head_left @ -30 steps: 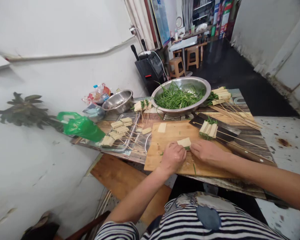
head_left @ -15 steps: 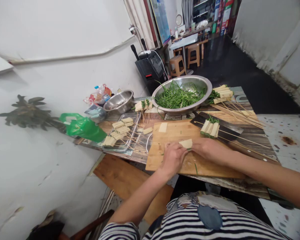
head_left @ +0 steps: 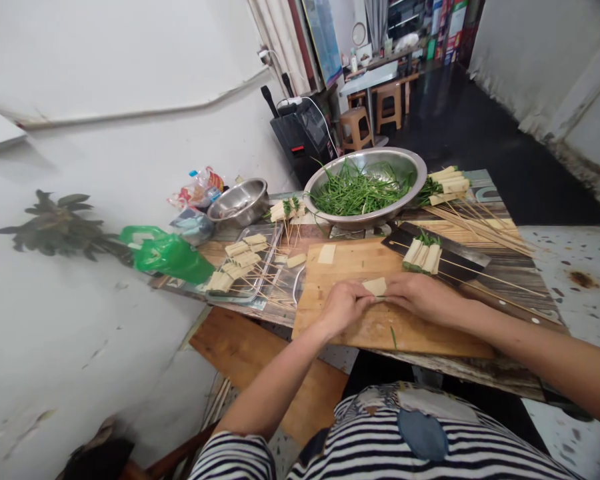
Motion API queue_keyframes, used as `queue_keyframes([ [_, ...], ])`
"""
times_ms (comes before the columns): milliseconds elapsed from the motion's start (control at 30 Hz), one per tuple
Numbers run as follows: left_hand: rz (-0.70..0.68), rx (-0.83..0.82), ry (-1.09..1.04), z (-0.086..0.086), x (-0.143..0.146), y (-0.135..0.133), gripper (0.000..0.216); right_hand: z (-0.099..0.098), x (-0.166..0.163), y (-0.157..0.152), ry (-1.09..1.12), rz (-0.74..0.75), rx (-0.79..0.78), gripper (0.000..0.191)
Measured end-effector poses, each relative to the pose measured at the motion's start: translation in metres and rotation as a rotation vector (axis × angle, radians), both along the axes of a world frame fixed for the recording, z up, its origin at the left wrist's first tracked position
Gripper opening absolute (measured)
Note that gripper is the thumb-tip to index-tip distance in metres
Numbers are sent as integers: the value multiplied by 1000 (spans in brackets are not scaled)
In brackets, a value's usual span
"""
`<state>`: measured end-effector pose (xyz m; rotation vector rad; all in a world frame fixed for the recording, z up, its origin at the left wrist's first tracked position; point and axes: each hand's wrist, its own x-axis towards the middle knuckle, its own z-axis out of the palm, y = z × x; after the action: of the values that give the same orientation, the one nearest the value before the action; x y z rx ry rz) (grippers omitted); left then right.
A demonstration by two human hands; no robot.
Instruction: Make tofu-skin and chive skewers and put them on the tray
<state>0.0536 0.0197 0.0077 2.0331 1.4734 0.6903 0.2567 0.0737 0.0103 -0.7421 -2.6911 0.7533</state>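
A pale tofu-skin sheet [head_left: 375, 287] lies on the wooden cutting board [head_left: 340, 320], its near edge pinched between both hands. My left hand [head_left: 347, 303] has its fingers closed on the sheet's left end. At the right end, my right hand [head_left: 413, 295] grips the same edge, with the fingertips of both hands nearly meeting. What is folded inside the edge is hidden by the fingers. Another flat sheet [head_left: 327, 253] rests at the board's back left. A skewered bundle of rolls with green stalks [head_left: 422, 256] sits right of my right hand, on a cleaver's dark blade [head_left: 450, 267].
Behind the board stands a steel bowl of green stalks [head_left: 365, 190]. Skewered rolls fill a clear tray [head_left: 253, 287] on the left, near a green plastic bag [head_left: 167, 257] and a smaller steel bowl [head_left: 239, 202]. Loose bamboo skewers [head_left: 480, 229] lie at the right.
Both hands stay at the sheet, and its near edge looks rolled a little further under the fingertips. The view has shifted slightly; the other things keep their places.
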Motion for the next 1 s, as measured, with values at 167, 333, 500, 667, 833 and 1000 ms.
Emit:
queue_keyframes([
  [167, 29, 26, 26, -5, 1, -3, 14, 2, -6, 7, -46, -53, -56, 26],
  [333, 18, 228, 149, -11, 2, -12, 27, 12, -14, 18, -164, -51, -105, 23],
  [500, -94, 397, 342, -16, 0, -17, 35, 21, -17, 26, -204, -24, -191, 23],
  [667, -111, 360, 350, -14, 1, -15, 37, 20, -18, 29, -200, -96, -269, 17],
  [833, -139, 288, 250, -11, 0, -10, 34, 4, -14, 17, -170, -67, -31, 20],
  [1000, -152, 289, 185, -10, 1, -8, 30, -16, -5, -1, -203, 179, 488, 26],
])
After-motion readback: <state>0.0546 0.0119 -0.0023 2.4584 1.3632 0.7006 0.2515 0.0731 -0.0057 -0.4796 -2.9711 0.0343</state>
